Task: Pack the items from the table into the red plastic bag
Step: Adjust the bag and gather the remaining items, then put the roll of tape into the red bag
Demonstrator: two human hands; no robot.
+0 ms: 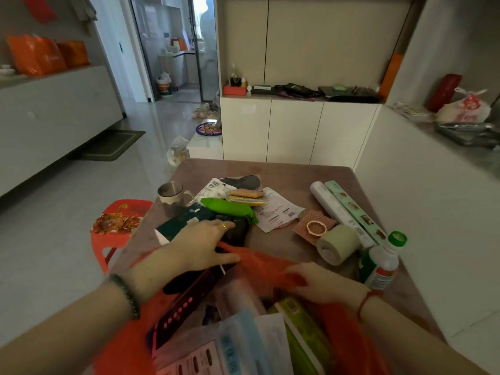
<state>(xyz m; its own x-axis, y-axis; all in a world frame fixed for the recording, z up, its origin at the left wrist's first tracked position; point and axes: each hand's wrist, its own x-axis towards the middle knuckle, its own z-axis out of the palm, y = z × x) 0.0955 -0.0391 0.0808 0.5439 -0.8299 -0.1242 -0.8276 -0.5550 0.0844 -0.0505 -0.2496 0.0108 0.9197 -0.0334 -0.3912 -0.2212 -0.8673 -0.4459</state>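
The red plastic bag (259, 263) lies open at the table's near edge, holding several packets, a blue mask pack and a green box. My right hand (322, 282) grips the bag's rim on the right. My left hand (203, 244) rests on a dark crumpled packet (238, 228) at the bag's mouth, fingers curled around it. Beyond lie a green wrapped packet (227, 208), a dark teal packet (184, 219), snack bars (249, 197), paper slips (276, 212), a gold ring of tape (316, 228), a pale green roll (338, 243), long roll boxes (343, 209) and a white bottle (381, 262).
A metal mug (171, 196) stands at the table's left edge. A red plastic stool (119, 223) sits on the floor to the left. White cabinets rise behind the brown table (270, 169), and a counter with bags runs along the right.
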